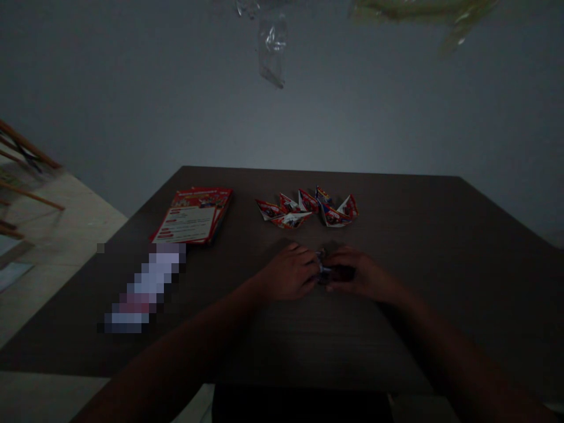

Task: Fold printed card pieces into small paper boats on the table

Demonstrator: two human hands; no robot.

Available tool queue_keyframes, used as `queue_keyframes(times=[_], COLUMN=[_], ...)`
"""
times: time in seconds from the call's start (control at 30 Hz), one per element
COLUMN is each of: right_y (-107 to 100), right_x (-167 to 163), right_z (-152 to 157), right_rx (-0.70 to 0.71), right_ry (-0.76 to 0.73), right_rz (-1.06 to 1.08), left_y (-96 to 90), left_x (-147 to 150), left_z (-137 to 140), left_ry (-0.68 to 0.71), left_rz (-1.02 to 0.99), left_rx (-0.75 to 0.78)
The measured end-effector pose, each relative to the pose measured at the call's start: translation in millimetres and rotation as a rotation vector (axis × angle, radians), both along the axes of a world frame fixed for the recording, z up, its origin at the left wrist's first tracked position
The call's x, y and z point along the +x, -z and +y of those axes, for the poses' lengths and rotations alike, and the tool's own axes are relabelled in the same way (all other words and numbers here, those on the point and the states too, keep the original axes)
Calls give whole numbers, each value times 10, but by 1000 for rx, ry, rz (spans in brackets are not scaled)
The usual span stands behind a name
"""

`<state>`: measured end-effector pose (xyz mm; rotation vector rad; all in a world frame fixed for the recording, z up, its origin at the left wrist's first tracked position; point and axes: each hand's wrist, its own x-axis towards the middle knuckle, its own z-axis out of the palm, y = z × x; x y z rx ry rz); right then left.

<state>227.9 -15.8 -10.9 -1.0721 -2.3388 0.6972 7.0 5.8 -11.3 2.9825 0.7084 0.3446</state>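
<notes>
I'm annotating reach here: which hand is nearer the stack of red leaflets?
Left. The left hand is right of the stack of red leaflets and closer to the wearer; the right hand lies farther right, beyond the left.

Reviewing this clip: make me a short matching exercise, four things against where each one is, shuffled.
Things
1. Stack of printed sheets
2. Folded paper pieces
3. Small dim item
4. Clear plastic

Places
A. Between the left hand and the right hand
B. High in the view, against the wall
C. Toward the left side of the table
D. On the table, just beyond the hands

Pairs: 1-C, 2-D, 3-A, 4-B
</notes>
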Motion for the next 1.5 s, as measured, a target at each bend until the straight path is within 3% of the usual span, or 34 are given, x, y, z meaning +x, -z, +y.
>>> queue_keyframes(times=[0.27, 0.53, 1.13, 1.5], right_y=[-12, -14, -3, -26], right_x=[-34, -30, 24, -55], right_z=[-36, -31, -29, -20], right_rx=[71, 89, -16, -19], right_ry=[-14, -20, 93, 167], right_rz=[-157, -159, -166, -220], left_y=[-4, 24, 4, 23], left_x=[-8, -20, 35, 98], left_z=[-9, 5, -2, -29], left_ry=[-38, -81, -155, -330], left_rz=[-7, -21, -10, 28], left_rx=[17, -17, -161, -200])
